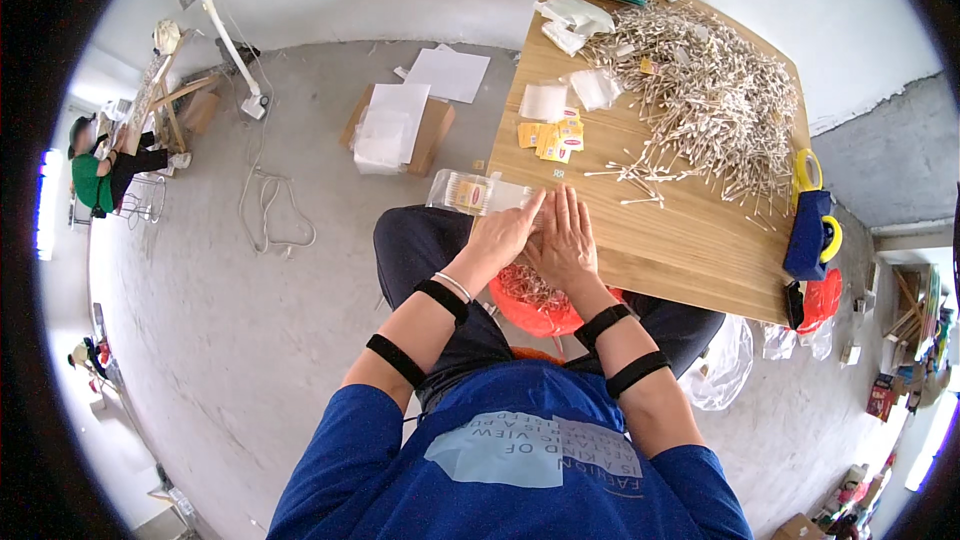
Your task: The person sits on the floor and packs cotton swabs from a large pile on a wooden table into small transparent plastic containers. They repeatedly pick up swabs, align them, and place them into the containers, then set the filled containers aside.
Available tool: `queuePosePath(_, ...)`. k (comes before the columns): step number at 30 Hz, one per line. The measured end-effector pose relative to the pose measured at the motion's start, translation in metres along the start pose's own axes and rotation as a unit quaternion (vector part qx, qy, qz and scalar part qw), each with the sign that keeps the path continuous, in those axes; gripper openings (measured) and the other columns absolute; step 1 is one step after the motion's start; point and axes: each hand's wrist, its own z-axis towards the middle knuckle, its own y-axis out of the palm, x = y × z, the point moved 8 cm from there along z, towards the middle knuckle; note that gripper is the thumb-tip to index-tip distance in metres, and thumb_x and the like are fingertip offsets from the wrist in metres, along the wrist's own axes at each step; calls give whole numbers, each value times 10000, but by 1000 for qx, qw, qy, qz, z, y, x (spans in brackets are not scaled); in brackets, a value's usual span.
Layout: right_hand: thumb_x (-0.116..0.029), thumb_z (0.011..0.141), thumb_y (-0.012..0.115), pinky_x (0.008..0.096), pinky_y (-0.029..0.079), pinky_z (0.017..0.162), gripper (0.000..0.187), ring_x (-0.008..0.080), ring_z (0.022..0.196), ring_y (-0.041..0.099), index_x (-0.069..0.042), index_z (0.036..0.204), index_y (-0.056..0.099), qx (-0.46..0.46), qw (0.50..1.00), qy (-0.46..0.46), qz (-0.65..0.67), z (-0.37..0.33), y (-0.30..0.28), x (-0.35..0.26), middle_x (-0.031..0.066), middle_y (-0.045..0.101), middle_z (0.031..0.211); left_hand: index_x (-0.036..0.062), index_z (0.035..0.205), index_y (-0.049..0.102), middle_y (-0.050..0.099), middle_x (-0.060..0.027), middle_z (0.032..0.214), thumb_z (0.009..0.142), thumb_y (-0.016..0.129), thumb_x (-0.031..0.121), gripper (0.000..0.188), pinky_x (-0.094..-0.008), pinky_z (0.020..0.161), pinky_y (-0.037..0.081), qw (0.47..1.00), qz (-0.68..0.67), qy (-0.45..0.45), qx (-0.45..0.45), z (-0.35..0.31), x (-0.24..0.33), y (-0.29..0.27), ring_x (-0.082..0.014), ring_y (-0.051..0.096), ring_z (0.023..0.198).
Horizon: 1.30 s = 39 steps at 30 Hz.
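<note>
Over the near left edge of the wooden table (pixel 680 260), my left hand (pixel 503 236) and my right hand (pixel 566 242) meet side by side. Flat, stretched fingers of my right hand press down on clear plastic film (pixel 510 197). My left hand lies against it, fingers extended toward the right hand; their undersides are hidden. Just beyond my left hand, at the table's left edge, is a clear pack of cotton swabs (pixel 467 192) with a yellow and red label. Below my hands, between my legs, an orange-red bag (pixel 540 318) holds loose cotton swabs.
A large heap of cotton swabs (pixel 710 90) covers the table's far right. Yellow cards (pixel 552 137) and clear plastic bags (pixel 545 102) lie left of it. A blue tape dispenser (pixel 808 235) stands at the right edge. Paper sheets (pixel 392 125) rest on the floor; another person (pixel 92 175) sits far left.
</note>
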Motion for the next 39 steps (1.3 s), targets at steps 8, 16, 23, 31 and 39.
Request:
queuePosePath(8, -509, 924, 482, 448, 124, 1195, 815, 343, 1469, 136, 32, 1482, 237, 8, 1000, -11, 24, -4, 3, 2, 221, 189, 1561, 88, 1416, 367, 686, -183, 878, 924, 589, 226, 557, -460, 655, 546, 997, -24, -33, -66, 3, 0, -3, -354, 681, 797)
queuePosePath(16, -537, 909, 495, 446, 128, 1197, 868, 358, 1465, 138, 65, 1470, 221, -7, 1000, 8, 18, -4, 6, -1, 241, 185, 1553, 86, 1373, 426, 660, -179, 1007, 926, 579, 200, 486, -464, 745, 534, 996, -41, -43, -70, 1, 4, -20, -352, 655, 920)
queuePosePath(23, -540, 921, 467, 445, 117, 1199, 872, 361, 1469, 114, 89, 1465, 202, -10, 1000, 19, 12, -1, 12, -1, 252, 159, 1556, 22, 1373, 460, 511, -209, 1343, 993, 458, 172, 409, -409, 1082, 355, 920, -297, -26, 255, -11, -15, -30, -368, 445, 1297)
queuePosePath(31, -461, 949, 439, 485, 91, 1193, 802, 417, 1459, 92, 128, 1444, 215, -7, 999, 36, 21, 0, 15, -9, 311, 146, 1536, -27, 1414, 395, 438, -199, 1445, 1042, 372, 289, 489, -389, 1134, 279, 887, -411, -5, 213, -3, -14, -16, -320, 392, 1361)
queuePosePath(39, -417, 944, 437, 489, 82, 1193, 778, 439, 1453, 92, 150, 1432, 221, -17, 998, 43, 34, 2, 14, -18, 329, 149, 1527, -50, 1418, 389, 423, -185, 1465, 1049, 331, 367, 560, -374, 1151, 245, 844, -497, -11, 200, 5, -16, -12, -264, 354, 1390)
